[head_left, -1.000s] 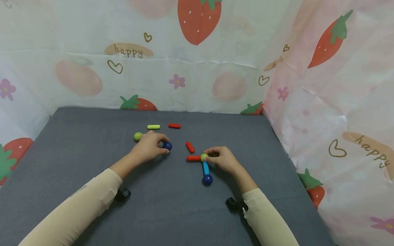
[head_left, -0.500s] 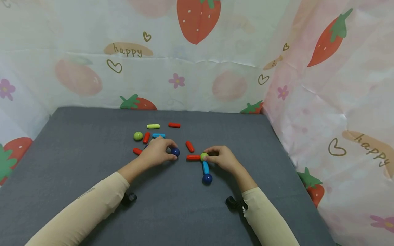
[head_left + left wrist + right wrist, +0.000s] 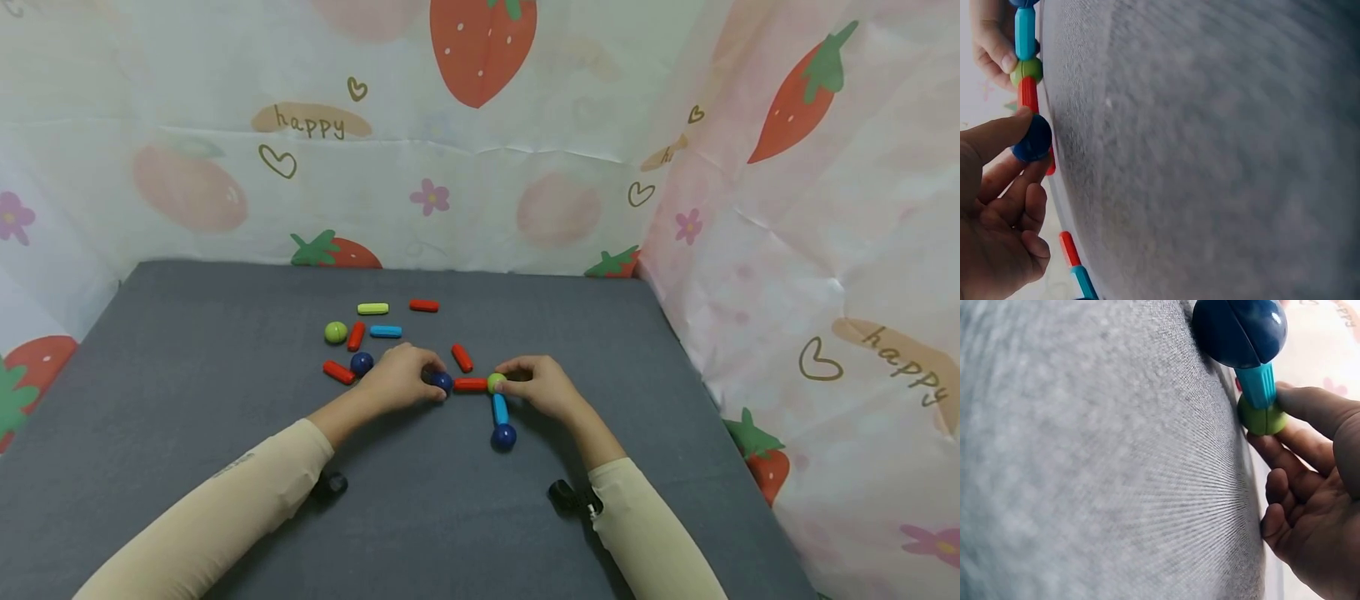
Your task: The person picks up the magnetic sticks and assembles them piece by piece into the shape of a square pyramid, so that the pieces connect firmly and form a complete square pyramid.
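Note:
Between thumb and fingers, my left hand (image 3: 401,379) pinches a dark blue ball (image 3: 1034,139) at the left end of a red stick (image 3: 471,384). That stick's right end meets a green ball (image 3: 1262,417), which my right hand (image 3: 546,386) pinches from the right. From the green ball a light blue stick (image 3: 500,409) runs toward the near side, ending in another dark blue ball (image 3: 503,437). In the left wrist view the held ball appears to touch the red stick. One loose red stick (image 3: 462,357) lies just behind the joined pieces.
Left of centre lie a green ball (image 3: 335,332), a dark blue ball (image 3: 362,363), a blue stick (image 3: 386,332), a yellow-green stick (image 3: 372,308) and several red sticks, one red stick (image 3: 339,372) beside my left hand. A printed cloth (image 3: 465,167) stands behind the grey table (image 3: 420,517).
My left hand has carried the dark blue ball right and nearer, up to the red stick's end. Pieces behind that hand have come into view. My right hand stays put.

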The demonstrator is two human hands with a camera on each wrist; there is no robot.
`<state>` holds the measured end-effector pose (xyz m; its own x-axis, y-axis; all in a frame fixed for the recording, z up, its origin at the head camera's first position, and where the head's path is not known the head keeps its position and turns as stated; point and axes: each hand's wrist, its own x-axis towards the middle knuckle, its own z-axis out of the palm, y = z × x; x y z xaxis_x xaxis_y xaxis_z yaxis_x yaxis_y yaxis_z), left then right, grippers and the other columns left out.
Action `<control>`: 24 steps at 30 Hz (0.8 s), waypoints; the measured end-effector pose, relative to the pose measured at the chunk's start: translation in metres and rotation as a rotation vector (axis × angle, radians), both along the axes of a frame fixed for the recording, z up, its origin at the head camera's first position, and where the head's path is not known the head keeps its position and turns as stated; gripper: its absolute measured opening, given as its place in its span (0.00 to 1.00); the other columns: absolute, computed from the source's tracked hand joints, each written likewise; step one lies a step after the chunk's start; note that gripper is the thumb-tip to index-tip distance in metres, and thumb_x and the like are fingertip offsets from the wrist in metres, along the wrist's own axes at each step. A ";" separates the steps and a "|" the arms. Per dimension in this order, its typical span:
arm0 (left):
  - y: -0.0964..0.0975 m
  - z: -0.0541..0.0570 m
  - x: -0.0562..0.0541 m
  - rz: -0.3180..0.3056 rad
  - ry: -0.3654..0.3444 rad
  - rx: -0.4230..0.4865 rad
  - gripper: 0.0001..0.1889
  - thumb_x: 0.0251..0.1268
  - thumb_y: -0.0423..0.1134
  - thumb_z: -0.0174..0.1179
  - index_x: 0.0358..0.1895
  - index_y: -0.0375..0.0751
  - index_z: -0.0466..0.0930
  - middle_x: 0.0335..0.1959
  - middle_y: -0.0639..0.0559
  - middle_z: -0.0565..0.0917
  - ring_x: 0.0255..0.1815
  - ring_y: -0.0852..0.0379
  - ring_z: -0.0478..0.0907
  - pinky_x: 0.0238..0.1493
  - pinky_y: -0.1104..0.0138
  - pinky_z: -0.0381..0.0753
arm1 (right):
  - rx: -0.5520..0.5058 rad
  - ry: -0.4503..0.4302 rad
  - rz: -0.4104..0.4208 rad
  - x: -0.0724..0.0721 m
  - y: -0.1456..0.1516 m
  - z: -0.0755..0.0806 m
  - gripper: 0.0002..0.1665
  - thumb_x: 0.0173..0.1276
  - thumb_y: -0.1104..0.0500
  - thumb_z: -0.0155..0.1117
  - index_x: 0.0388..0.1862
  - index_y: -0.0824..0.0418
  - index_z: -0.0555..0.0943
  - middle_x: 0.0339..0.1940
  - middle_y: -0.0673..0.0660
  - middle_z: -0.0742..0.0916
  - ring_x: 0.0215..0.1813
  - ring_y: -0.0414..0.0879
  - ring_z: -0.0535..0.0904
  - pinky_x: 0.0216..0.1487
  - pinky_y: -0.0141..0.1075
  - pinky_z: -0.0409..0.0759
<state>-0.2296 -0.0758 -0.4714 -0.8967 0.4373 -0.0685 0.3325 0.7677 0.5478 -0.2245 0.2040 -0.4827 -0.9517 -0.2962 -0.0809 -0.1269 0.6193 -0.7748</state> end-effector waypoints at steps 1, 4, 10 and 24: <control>0.001 0.000 0.000 -0.004 0.000 -0.003 0.19 0.59 0.48 0.76 0.52 0.49 0.88 0.48 0.54 0.88 0.51 0.53 0.77 0.60 0.52 0.73 | -0.002 -0.002 -0.003 0.000 0.000 0.000 0.17 0.66 0.49 0.75 0.52 0.52 0.89 0.50 0.50 0.89 0.48 0.45 0.81 0.50 0.40 0.78; 0.004 0.001 0.000 -0.012 0.001 -0.014 0.19 0.59 0.48 0.76 0.52 0.49 0.88 0.48 0.54 0.88 0.51 0.53 0.77 0.61 0.52 0.72 | 0.000 -0.003 -0.008 -0.001 0.000 -0.002 0.16 0.66 0.49 0.75 0.51 0.52 0.89 0.50 0.50 0.89 0.47 0.46 0.79 0.47 0.39 0.77; 0.006 0.003 0.000 -0.016 -0.014 -0.011 0.18 0.59 0.47 0.76 0.51 0.48 0.88 0.48 0.55 0.88 0.51 0.53 0.77 0.60 0.52 0.72 | 0.000 -0.006 -0.009 0.001 0.001 -0.001 0.16 0.66 0.49 0.75 0.50 0.52 0.89 0.48 0.50 0.89 0.45 0.45 0.79 0.46 0.39 0.77; 0.008 0.004 -0.004 -0.095 -0.011 -0.026 0.18 0.60 0.47 0.76 0.53 0.51 0.88 0.48 0.57 0.87 0.48 0.54 0.74 0.58 0.54 0.71 | -0.022 -0.095 0.165 0.005 0.017 0.005 0.19 0.70 0.56 0.72 0.59 0.53 0.85 0.54 0.51 0.88 0.52 0.45 0.82 0.55 0.40 0.81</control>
